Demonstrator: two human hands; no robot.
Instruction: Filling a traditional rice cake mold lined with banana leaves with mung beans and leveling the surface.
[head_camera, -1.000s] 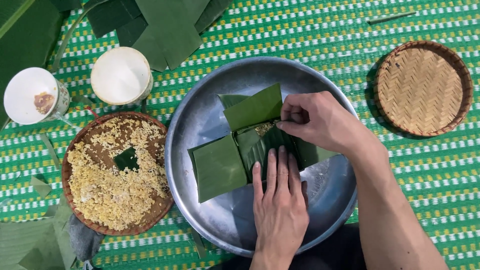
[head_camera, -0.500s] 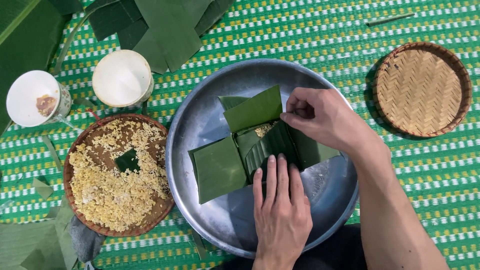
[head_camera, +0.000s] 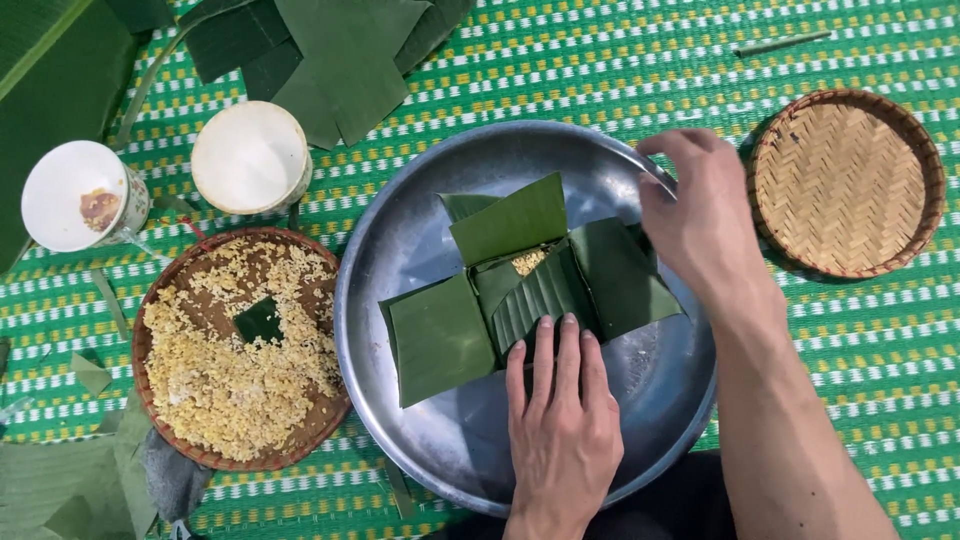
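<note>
The metal tray (head_camera: 420, 440) holds a leaf parcel (head_camera: 520, 285) showing rice; the basket (head_camera: 170, 450) at 9 o'clock holds rice. Your left hand (head_camera: 562, 420) presses the fold with flat, close fingers. Your right hand (head_camera: 700, 215) has lifted off the leaf, fingers loose, holding nothing.

On the metal tray (head_camera: 420, 440), bare room lay from six to nine o'clock and along the twelve o'clock rim. The leaf parcel (head_camera: 520, 290) and left hand (head_camera: 562, 425) blocked the centre, the right hand (head_camera: 700, 215) the two o'clock edge. The rice basket (head_camera: 235, 350) crowded the tray at nine o'clock, the empty woven basket (head_camera: 845, 180) stood apart at three.
</note>
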